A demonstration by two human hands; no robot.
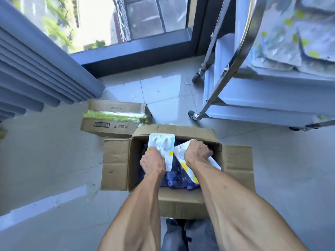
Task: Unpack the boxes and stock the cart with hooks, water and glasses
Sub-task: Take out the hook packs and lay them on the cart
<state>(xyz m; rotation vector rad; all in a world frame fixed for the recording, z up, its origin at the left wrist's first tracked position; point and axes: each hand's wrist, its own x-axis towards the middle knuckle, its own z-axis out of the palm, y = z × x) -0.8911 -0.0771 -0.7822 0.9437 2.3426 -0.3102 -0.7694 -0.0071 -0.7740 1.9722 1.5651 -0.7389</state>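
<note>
**On the tiled floor by the window: two cartons, one cart**

On the pale tiles directly below us stands an open brown cardboard box [177, 160], all four flaps folded outward. Inside we see dark blue, glossy packed goods [178, 179]; what they are we cannot tell. Above them we hold two flat white blister cards of hooks with yellow dots. Our left hand [153, 163] grips the lower edge of the upright left hook card [161, 142], fingers curled round it. Our right hand [198, 152] clasps the tilted right hook card [183, 160], fingers folded over its upper edge.

Just behind, touching the open box's far-left corner, lies a second, smaller brown cardboard carton [116, 117], shut, with yellow-green tape along its seam and a barcode on its side.

To the right stands a white wheeled cart with chrome tube frame [226, 69]. Its upper shelf carries clear plastic-wrapped packs with yellow-green spots [290, 42]; their contents are blurred.

At left hangs a pleated grey-blue curtain [36, 66].
</note>
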